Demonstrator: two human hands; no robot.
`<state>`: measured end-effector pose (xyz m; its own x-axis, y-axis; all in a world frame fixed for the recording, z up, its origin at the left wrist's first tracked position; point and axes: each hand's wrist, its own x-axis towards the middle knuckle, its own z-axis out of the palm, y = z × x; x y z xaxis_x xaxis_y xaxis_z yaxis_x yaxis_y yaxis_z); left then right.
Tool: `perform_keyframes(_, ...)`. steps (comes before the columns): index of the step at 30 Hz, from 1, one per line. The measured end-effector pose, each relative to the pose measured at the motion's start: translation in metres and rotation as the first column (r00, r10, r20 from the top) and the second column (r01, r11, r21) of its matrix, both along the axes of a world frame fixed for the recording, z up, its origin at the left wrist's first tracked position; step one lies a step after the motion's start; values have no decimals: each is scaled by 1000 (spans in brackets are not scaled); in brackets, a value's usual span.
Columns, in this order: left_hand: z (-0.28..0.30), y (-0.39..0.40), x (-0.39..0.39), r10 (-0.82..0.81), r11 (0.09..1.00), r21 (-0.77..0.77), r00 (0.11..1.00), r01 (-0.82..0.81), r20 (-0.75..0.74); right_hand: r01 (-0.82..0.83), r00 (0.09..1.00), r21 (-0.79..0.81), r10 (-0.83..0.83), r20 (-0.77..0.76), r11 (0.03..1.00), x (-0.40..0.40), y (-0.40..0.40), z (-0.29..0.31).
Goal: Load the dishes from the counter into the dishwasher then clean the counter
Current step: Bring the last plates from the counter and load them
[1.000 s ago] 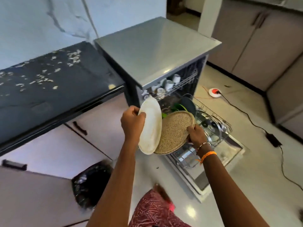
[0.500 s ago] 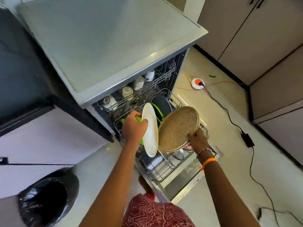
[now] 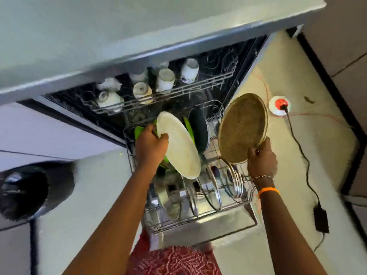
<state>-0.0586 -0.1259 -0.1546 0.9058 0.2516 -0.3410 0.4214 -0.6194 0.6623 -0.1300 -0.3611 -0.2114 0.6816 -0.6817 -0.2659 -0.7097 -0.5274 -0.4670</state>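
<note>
Now left hand (image 3: 150, 144) grips white plate (image 3: 179, 144), right hand (image 3: 261, 158) grips brown plate (image 3: 242, 129).

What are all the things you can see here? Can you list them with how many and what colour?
white plate: 1, white, held over the lower rack
brown plate: 1, speckled brown, held over the rack's right side
cups: about 5, white, upper rack
lower rack: 1, metal wire, pulled out
glass lids: several, clear with metal rims, standing in the lower rack
dark pan: 1, black, behind the white plate
green item: count unclear, green, behind the left hand
bin: 1, black liner, floor at left
socket: 1, white and red, floor
left hand: grips the white plate
right hand: grips the brown plate
</note>
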Motion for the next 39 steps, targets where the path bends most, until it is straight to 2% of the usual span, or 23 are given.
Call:
perform_keyframes(3,-22,-19,6,149,983,-110,989,-150,-16,-150,988,-41,148,-47,988,11,-29,-34)
perform_keyframes(5,-57,-45,14,212,966,-152,977,-211,-6,-224,974,-64,221,-60,972,22,-57,-75)
perform_keyframes(7,-58,-49,19,226,957,-190,974,-218,19,-238,969,-53,234,-73,970,31,-59,-83)
perform_keyframes(11,-102,-68,23,278,934,-242,960,-262,30,-349,934,-78,339,-112,934,65,-68,-136)
perform_keyframes(19,-129,-71,20,339,894,-306,941,-327,-16,-474,880,-112,475,-24,873,118,-59,-179)
perform_keyframes(22,-132,-67,19,368,860,-365,929,-358,-44,-490,871,-76,491,-5,868,128,-55,-187)
perform_keyframes(25,-136,-58,13,436,791,-427,893,-438,-109,-453,889,19,450,81,891,131,-55,-190)
perform_keyframes(28,-141,-50,5,499,692,-486,840,-534,-214,-403,898,-14,399,188,915,113,-53,-177)
perform_keyframes(29,-143,-49,1,504,664,-503,828,-553,-245,-380,899,56,355,257,923,102,-50,-169)
perform_keyframes(30,-145,-49,-2,505,638,-519,818,-569,-276,-349,911,226,273,310,909,90,-46,-159)
perform_keyframes(31,-146,-51,-4,498,613,-536,811,-580,-307,-313,933,444,184,309,840,77,-41,-147)
perform_keyframes(32,-147,-55,-7,486,593,-551,807,-587,-337,-266,958,641,122,261,720,64,-36,-138)
perform_keyframes(33,-148,-59,-9,466,581,-561,806,-590,-366,-223,973,771,88,213,597,52,-33,-131)
perform_keyframes(34,-149,-64,-11,440,580,-563,808,-589,-392,-198,979,827,62,195,526,41,-33,-129)
perform_keyframes(36,-151,-73,-15,373,621,-541,821,-567,-433,-149,979,860,-48,196,487,23,-39,-131)
perform_keyframes(39,-157,-89,-20,220,725,-511,858,-462,-464,-94,941,796,-207,266,597,8,-66,-136)
